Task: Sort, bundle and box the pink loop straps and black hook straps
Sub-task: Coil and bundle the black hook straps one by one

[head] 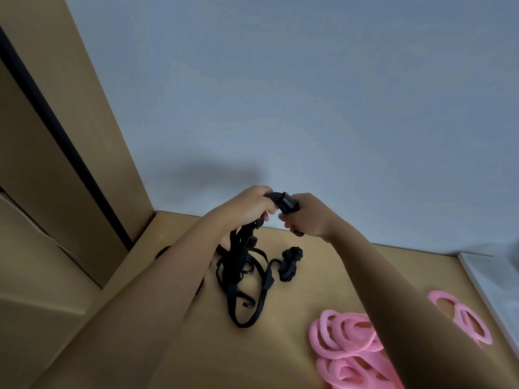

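Observation:
My left hand (pixel 247 206) and my right hand (pixel 306 217) are raised above the wooden table (pixel 196 346), both gripping the top of a bunch of black hook straps (pixel 283 203). The bunch hangs down from my left hand, and its loops and hooks (pixel 241 279) trail onto the table. A small rolled black strap bundle (pixel 290 262) lies on the table just right of the hanging loops. A pile of pink loop straps (pixel 345 346) lies at lower right, partly hidden by my right forearm. More pink loops (pixel 463 318) lie beyond the arm.
A tall wooden panel (pixel 70 122) with a dark vertical strip stands at the left. A pale wall (pixel 309 94) closes the table's far side. A white edge (pixel 483 290) runs along the table's right side.

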`<action>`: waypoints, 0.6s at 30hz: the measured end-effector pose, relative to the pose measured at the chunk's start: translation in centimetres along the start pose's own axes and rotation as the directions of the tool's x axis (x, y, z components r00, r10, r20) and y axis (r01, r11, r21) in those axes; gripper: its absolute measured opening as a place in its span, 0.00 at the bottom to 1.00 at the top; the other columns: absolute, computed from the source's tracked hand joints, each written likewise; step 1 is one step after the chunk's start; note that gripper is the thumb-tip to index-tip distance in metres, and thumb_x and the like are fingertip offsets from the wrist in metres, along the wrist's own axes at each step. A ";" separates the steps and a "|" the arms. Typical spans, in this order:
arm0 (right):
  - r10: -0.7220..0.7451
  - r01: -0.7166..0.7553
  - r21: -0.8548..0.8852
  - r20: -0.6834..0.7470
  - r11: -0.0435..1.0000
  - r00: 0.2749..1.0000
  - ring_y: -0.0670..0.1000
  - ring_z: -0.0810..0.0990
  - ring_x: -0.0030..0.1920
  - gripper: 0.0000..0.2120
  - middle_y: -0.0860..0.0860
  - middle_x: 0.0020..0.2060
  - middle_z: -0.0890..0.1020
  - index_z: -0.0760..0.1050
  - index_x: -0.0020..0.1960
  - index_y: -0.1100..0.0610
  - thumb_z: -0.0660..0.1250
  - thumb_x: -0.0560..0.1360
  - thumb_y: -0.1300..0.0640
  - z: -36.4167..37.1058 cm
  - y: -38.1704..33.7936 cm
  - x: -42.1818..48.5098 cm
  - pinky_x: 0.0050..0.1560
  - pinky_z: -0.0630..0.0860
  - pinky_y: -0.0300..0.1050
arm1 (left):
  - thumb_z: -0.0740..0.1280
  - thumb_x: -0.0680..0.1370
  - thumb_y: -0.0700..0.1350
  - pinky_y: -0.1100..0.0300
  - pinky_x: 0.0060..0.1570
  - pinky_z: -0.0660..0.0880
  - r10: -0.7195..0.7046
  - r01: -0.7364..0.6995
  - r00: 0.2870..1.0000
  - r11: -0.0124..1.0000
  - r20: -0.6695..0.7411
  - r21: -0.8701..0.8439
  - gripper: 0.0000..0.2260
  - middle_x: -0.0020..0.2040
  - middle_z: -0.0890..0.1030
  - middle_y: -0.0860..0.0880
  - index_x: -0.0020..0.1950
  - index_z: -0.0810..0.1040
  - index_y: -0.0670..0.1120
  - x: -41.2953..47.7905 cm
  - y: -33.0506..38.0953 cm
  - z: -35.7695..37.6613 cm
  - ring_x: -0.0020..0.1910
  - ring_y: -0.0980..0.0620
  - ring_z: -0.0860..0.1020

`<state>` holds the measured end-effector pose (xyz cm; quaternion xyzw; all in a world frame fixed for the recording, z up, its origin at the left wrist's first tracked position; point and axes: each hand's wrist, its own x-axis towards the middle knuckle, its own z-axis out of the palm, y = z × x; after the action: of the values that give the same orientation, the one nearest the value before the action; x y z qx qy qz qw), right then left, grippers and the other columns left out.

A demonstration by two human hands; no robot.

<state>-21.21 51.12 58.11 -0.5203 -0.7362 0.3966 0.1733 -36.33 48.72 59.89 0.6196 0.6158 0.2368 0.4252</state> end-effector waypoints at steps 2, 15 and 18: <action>0.048 -0.051 -0.023 -0.099 0.998 0.994 0.53 0.74 0.35 0.06 0.59 0.35 0.78 0.72 0.41 0.63 0.63 0.75 0.61 0.6 0.2 0.5 0.39 0.71 0.45 | 0.61 0.75 0.37 0.60 0.34 0.66 -0.012 0.006 0.998 0.996 -0.064 -0.085 0.03 0.34 0.74 0.47 0.43 0.74 0.42 0.2 0.2 0.3 0.33 0.51 0.71; 0.119 -0.134 0.338 0.064 0.932 0.991 0.48 0.63 0.32 0.08 0.50 0.33 0.63 0.69 0.40 0.54 0.59 0.79 0.60 0.6 -0.5 -1.1 0.33 0.69 0.38 | 0.66 0.73 0.36 0.65 0.30 0.69 -0.052 0.027 0.997 0.907 -0.048 -0.419 0.05 0.26 0.67 0.51 0.40 0.72 0.43 0.3 -0.4 0.2 0.26 0.54 0.67; 0.096 -0.109 0.409 0.053 0.906 0.994 0.48 0.64 0.33 0.10 0.49 0.34 0.65 0.71 0.40 0.52 0.58 0.79 0.60 1.2 -1.1 -1.3 0.33 0.69 0.39 | 0.68 0.70 0.35 0.64 0.26 0.64 -0.016 0.004 1.000 0.842 -0.017 -0.540 0.07 0.24 0.66 0.52 0.37 0.72 0.45 0.4 -0.7 0.3 0.23 0.55 0.64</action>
<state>-22.15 49.28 58.40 -0.5038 -0.6106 0.5593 0.2461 -36.36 48.96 59.07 0.4691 0.5319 0.4048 0.5772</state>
